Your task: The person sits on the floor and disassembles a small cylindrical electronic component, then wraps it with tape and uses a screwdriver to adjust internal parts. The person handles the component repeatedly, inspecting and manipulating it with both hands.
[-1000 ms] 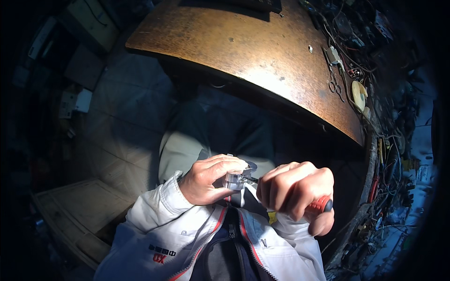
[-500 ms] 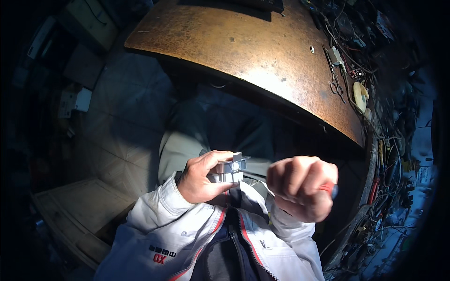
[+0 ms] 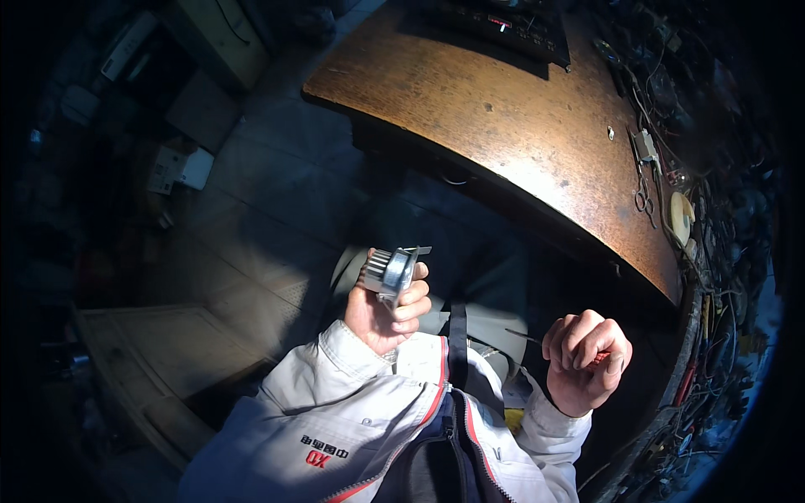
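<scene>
My left hand point(image 3: 379, 323) is raised above my lap, its fingers wrapped round a small silver downlight point(image 3: 392, 272). Ribbed heat-sink fins face left on the light, and a thin metal clip sticks out from its upper right edge. To the right, apart from the light, my right hand point(image 3: 589, 360) is closed on a screwdriver point(image 3: 515, 334). A thin dark shaft points left from that fist, and a bit of red handle shows between the fingers; the rest of the handle is hidden.
A worn wooden table point(image 3: 470, 109) lies ahead, carrying a dark device point(image 3: 520, 33) at its far edge. Scissors point(image 3: 644, 201), a pale roll point(image 3: 682, 216) and tangled wires line its right side. A wooden drawer unit point(image 3: 159, 352) stands at lower left, and a white box point(image 3: 194, 168) beyond.
The downlight has turned in my left hand, its fins now facing left. My right hand has lowered and its fist has rotated, so the shaft now shows. The whole view has shifted.
</scene>
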Demonstrator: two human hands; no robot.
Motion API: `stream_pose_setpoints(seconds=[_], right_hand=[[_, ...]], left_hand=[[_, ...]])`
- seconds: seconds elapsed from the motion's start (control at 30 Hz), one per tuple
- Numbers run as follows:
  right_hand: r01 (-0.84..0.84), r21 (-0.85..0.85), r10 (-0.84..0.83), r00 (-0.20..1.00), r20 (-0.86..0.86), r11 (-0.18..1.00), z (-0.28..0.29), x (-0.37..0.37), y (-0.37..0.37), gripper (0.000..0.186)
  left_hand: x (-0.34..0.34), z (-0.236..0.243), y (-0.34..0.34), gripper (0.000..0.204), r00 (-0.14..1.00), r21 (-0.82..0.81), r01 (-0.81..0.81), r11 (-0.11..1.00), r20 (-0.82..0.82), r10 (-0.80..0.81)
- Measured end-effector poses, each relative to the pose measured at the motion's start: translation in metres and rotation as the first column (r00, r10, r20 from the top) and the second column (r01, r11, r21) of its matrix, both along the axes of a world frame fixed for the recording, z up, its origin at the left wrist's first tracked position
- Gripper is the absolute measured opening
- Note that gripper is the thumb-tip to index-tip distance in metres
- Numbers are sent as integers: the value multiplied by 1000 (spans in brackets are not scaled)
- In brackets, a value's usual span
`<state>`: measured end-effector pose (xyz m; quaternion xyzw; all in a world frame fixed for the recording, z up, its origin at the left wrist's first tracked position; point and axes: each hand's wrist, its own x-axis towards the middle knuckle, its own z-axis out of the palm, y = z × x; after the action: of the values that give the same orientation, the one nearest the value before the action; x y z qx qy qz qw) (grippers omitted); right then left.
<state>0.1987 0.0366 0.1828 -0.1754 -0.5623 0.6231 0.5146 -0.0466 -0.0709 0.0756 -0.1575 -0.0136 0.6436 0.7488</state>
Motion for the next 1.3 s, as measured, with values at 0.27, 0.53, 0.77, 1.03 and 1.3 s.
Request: stream_pose_setpoints(seconds=[0.27, 0.53, 0.77, 1.03, 1.3], right_hand=[[116, 162, -124, 991, 43, 980, 20, 11, 8, 60], [-85, 939, -616, 734, 285, 333, 67, -13, 81, 53], [-308, 935, -716, 611, 337, 177, 28, -36, 154, 45], [-96, 941, -740, 594, 315, 324, 16, -38, 178, 30], [27, 918, -834, 429, 347, 396, -1, -44, 181, 25]], left_hand=[[-1, -3, 10, 71, 996, 189, 43, 981, 64, -56], [-11, -30, -27, 88, 985, 118, 15, 993, -174, 6], [-11, -39, -35, 84, 953, 184, 98, 978, -299, -39], [-6, -29, -43, 72, 924, -49, 98, 994, -366, -110], [6, 24, -1, 51, 859, -411, 87, 907, -431, -277]])
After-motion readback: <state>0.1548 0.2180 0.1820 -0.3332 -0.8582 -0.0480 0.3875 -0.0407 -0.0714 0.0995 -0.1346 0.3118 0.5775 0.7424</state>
